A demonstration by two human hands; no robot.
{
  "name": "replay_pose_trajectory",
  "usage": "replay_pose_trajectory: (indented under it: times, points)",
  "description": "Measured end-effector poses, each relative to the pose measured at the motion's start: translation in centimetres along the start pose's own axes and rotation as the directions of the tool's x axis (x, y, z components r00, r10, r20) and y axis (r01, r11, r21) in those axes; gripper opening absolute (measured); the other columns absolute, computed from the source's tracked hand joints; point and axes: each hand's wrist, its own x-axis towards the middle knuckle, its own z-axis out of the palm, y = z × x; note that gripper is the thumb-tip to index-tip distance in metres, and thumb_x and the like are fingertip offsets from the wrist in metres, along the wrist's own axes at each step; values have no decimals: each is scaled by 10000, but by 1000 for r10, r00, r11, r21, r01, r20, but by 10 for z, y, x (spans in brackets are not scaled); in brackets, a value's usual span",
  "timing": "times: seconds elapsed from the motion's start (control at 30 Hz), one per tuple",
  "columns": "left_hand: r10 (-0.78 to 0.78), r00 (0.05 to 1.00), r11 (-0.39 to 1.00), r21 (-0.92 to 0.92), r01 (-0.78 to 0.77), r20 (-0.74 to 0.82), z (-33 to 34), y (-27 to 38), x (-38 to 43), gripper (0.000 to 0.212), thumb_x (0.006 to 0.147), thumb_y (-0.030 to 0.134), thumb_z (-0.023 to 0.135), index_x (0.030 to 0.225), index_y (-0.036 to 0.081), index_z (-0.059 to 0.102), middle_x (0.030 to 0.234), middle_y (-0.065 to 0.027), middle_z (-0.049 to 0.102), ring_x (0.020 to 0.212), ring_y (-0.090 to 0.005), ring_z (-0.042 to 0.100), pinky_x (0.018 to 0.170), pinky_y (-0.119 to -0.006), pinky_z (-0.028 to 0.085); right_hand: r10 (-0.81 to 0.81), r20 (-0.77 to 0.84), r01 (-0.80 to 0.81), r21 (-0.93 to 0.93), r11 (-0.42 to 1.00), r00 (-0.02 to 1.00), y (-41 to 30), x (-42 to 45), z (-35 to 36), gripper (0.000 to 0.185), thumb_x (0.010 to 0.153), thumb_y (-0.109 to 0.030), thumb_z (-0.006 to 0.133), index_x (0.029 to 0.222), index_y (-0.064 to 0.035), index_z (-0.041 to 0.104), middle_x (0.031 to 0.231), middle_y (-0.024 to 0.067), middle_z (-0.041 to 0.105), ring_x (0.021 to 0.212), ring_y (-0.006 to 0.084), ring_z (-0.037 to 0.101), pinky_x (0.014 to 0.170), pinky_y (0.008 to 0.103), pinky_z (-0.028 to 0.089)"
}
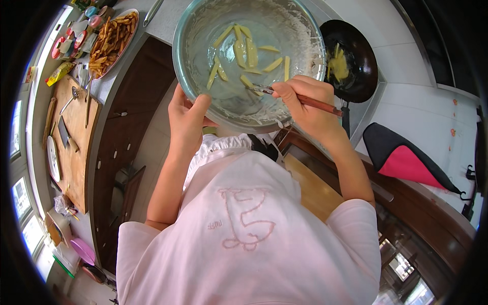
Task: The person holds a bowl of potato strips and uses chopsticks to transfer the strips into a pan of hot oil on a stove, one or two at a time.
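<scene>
My left hand [188, 118] grips the near left rim of a large steel bowl [181, 45], thumb over the edge and fingers beneath. Several pale yellow potato strips [239, 51] lie in thin, cloudy liquid in the bowl, and whitish batter coats its inner wall. In my right hand [309, 101] is a slim utensil with a reddish wooden handle [324, 105] and a silvery end, chopsticks or a fork; I cannot tell which. Its tip touches a potato strip [248, 82] near the bowl's front. Right of the bowl, a dark wok [364, 49] holds more yellow strips [338, 68].
A plate of browned fries [112, 44] stands on the left counter near jars [78, 38]. A cutting board [76, 110] carries a cleaver [66, 133], a ladle [69, 100] and a white plate [53, 158]. The wok's handle [345, 120] points toward me; a black-and-red cloth [408, 160] hangs at right.
</scene>
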Motion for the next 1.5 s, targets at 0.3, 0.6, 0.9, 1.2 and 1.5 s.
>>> replay_pose_trajectory:
  times: [0.3, 0.6, 0.9, 1.2, 1.5]
  points:
    - [8, 1000, 1000, 4, -8, 8, 3, 2, -1, 451, 896, 24, 557, 1332, -48, 468, 1084, -146, 679, 812, -204, 732, 610, -316, 646, -152, -13, 153, 19, 988, 988, 7, -1, -3, 356, 961, -255, 683, 736, 4, 589, 622, 91, 486, 583, 254, 480, 550, 347, 413]
    - [3, 1000, 1000, 5, -3, -8, 7, 1, 1, 457, 898, 10, 548, 1343, -44, 458, 1101, -160, 672, 809, -217, 733, 600, -319, 650, -207, 3, 207, -10, 978, 978, 8, -6, 2, 276, 926, -205, 723, 761, -3, 634, 623, 92, 500, 581, 258, 473, 558, 367, 407]
    - [23, 997, 995, 100, -30, 68, 16, -3, 0, 492, 890, -8, 541, 1369, -44, 435, 1086, -150, 680, 803, -201, 729, 591, -313, 647, 28, 4, -29, 128, 991, 1000, 5, 21, 10, 381, 998, -274, 611, 744, 2, 672, 607, 60, 613, 519, 225, 542, 532, 333, 437]
    - [31, 998, 988, 152, -40, 61, 20, -2, -1, 427, 885, -23, 529, 1308, -46, 476, 1063, -130, 674, 809, -176, 717, 579, -308, 643, 390, 110, -380, 567, 731, 914, 34, 36, 9, 577, 996, -533, 564, 702, -43, 647, 634, 14, 574, 587, 72, 532, 528, 209, 400]
    - [19, 999, 985, 172, -25, 35, 23, 1, -1, 355, 906, 9, 557, 1255, -32, 511, 1055, -128, 667, 804, -197, 718, 575, -322, 641, 678, 374, -644, 740, 193, 633, 79, 22, 5, 492, 1012, -497, 559, 822, -47, 615, 721, 31, 548, 627, 91, 508, 502, 199, 375]
